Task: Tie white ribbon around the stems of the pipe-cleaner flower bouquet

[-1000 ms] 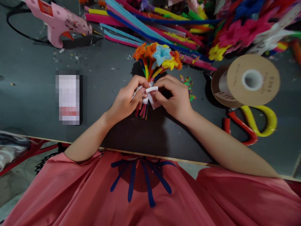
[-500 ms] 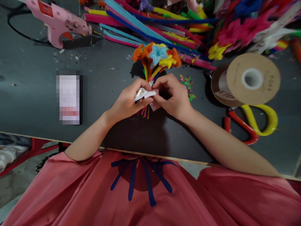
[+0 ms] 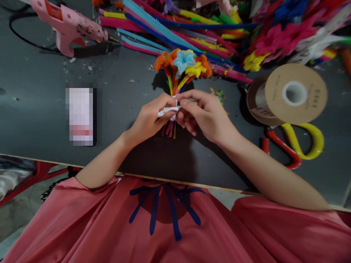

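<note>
bouquet (image 3: 184, 64) just beyond both hands (image 3: 177, 103)

orange, light-blue and yellow blooms top the small bouquet (image 3: 184, 64) over a dark grey table (image 3: 109, 95); a glue gun (image 3: 68, 27) is pink, scissors handles (image 3: 301, 142) red and yellow, a shirt (image 3: 109, 219) coral with dark-blue stripes.

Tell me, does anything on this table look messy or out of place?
Only litter stands out: coloured scraps lie loose beside the right hand, and pale bits are scattered near the glue gun. Nothing looks damaged.
</note>
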Demonstrator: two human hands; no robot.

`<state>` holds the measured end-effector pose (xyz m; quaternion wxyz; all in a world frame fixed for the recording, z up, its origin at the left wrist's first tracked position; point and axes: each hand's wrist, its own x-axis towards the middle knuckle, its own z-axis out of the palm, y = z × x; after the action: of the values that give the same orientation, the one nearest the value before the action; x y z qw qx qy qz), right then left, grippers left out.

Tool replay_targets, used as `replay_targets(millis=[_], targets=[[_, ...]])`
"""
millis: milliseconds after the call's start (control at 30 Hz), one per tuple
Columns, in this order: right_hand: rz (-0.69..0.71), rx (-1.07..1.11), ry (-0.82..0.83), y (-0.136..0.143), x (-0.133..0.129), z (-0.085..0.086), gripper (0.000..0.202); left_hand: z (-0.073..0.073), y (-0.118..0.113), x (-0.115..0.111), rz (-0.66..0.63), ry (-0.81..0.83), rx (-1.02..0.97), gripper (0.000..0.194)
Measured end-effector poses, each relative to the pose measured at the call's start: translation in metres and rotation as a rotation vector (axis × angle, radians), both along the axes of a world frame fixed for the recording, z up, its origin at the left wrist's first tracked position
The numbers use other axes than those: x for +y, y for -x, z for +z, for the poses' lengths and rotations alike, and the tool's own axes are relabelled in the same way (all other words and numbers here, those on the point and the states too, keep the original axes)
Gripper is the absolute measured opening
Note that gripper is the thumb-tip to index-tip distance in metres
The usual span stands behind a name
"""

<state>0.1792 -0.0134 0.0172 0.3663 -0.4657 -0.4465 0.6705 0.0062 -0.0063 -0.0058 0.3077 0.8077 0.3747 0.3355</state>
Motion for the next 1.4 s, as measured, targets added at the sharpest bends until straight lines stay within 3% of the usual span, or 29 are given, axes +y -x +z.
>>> replay_targets(millis=[233, 567, 800, 967, 1233, 1400], targets=[[-0.019, 0.049, 0.061, 0.003, 0.000, -0.006, 0.015, 0.002, -0.001, 0.000, -0.053, -0.013, -0.003, 0.006], [-0.051, 0.069, -0.004, 0.006, -0.003, -0.009, 0.034, 0.005, -0.002, -0.001, 0.051, 0.034, 0.007, 0.008], [-0.022, 0.084, -0.025, 0.004, -0.001, -0.015, 0.030, 0.007, -0.001, -0.003, 0.082, 0.130, -0.007, 0.015], [-0.100, 0.033, -0.201, 0.007, -0.010, -0.018, 0.024, 0.007, -0.003, -0.005, 0.116, 0.288, -0.095, 0.019], [-0.131, -0.374, -0.555, 0.006, -0.023, -0.020, 0.013, 0.008, -0.005, -0.004, 0.106, 0.399, -0.176, 0.020], [-0.161, -0.480, -0.681, 0.004, -0.022, -0.022, 0.012, 0.010, -0.005, -0.001, 0.078, 0.577, -0.314, 0.022]])
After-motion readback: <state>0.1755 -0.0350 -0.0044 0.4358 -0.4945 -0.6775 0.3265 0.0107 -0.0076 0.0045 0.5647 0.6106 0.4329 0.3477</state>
